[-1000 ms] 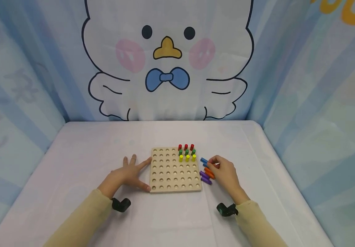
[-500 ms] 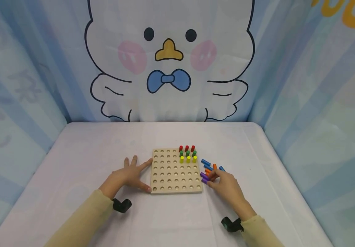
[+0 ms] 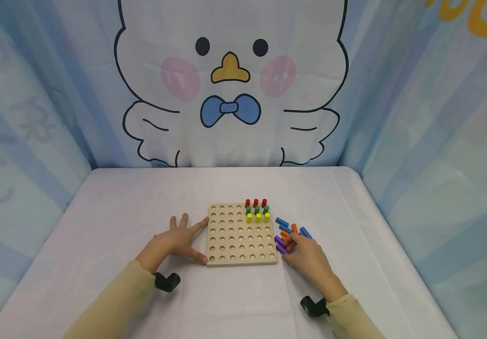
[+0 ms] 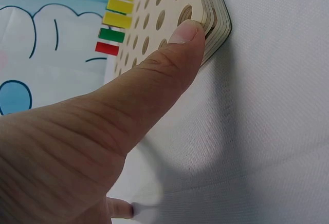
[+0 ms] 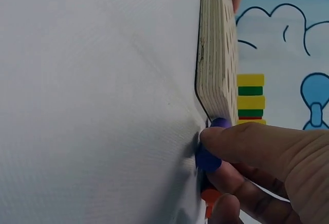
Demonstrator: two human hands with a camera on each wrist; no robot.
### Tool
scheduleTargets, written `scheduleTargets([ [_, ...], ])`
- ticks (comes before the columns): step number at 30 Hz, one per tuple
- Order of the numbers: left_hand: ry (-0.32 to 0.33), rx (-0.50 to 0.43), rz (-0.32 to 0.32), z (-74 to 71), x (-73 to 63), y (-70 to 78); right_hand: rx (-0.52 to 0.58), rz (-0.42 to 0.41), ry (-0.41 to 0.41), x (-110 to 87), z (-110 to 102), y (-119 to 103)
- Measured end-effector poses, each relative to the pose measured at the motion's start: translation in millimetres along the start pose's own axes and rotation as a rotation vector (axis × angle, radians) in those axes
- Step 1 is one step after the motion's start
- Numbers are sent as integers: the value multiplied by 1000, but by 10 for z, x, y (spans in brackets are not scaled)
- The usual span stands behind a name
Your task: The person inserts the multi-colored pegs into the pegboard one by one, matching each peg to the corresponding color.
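Observation:
A light wooden pegboard (image 3: 241, 245) with rows of round holes lies on the table. Red pegs (image 3: 256, 203), green pegs (image 3: 257, 210) and yellow pegs (image 3: 258, 218) stand in its far right part, three of each. My left hand (image 3: 174, 242) is spread flat at the board's left side, thumb and index fingertip touching the edge. In the left wrist view the thumb (image 4: 169, 59) presses on the near corner. To the right of the board, my right hand (image 3: 311, 259) pinches a purple peg (image 5: 208, 160) between thumb and finger, low over the table.
Loose blue pegs (image 3: 282, 221), orange pegs (image 3: 294, 228) and another purple peg (image 3: 280, 240) lie right of the board, around my right hand. A curtain (image 3: 230, 141) printed with a cartoon bird rises behind the table (image 3: 150, 188).
My right hand has moved from the blue pegs nearer to me, to the purple ones. A blue peg now lies farther right and an orange peg has turned. The left hand stays put.

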State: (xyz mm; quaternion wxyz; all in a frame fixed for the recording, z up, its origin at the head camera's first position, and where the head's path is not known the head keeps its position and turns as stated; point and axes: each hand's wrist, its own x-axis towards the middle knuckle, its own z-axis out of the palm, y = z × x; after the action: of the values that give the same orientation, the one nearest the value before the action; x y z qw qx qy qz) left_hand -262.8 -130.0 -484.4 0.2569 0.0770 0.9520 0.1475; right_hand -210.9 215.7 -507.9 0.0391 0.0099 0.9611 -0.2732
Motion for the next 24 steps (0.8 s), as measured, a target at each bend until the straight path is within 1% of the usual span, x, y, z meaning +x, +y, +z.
scheduleTargets([
  [4,1,0,2,-1,1,2,-3,4,-5,-1,-31,-3],
  [10,-2,0,5,-1,-2,7,47,1,31,-26,-86,-9],
  [12,-2,2,5,-4,-7,9,73,-1,58,-27,-92,-14],
  [16,-3,3,4,-10,-21,14,152,-35,154,-23,-102,-31],
  [19,-3,3,5,-14,-28,18,174,-58,200,-16,-109,-41],
  [21,-3,4,7,-18,-31,18,155,-48,191,-19,-116,-40],
  [24,0,9,10,-20,-31,7,123,-19,136,-23,-120,-27],
])
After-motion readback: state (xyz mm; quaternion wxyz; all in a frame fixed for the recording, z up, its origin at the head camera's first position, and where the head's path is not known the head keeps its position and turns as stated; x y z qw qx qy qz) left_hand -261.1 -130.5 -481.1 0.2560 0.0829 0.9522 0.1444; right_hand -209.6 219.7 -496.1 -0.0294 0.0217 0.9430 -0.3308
